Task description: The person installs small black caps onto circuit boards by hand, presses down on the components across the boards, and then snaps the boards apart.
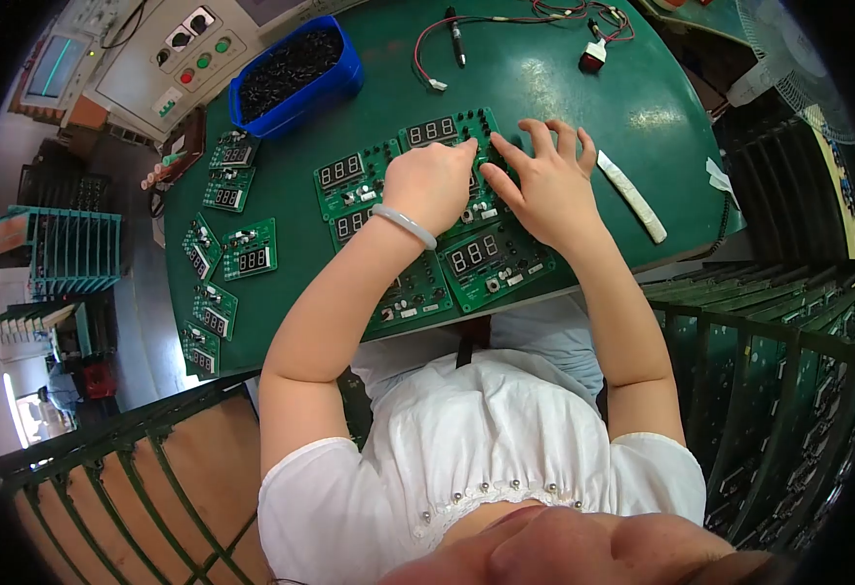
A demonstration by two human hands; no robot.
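Several green circuit boards with three-digit displays lie together on the green table, among them an upper board (433,131), a left board (339,172) and a lower right board (474,255). My left hand (429,187), with a pale bangle at the wrist, is closed over the middle of the group. Its fingertips meet near the components of the upper board; anything between them is hidden. My right hand (550,185) is open, fingers spread over the table. Its thumb and index finger reach to the right edge of the upper boards, close to my left fingertips.
A blue bin (347,70) of small black parts stands at the back left, near a control panel (203,49). More boards (250,250) lie at left. A pen (457,39), red wires, a switch (592,57) and a white strip (632,197) are on the table. Racks (769,341) flank it.
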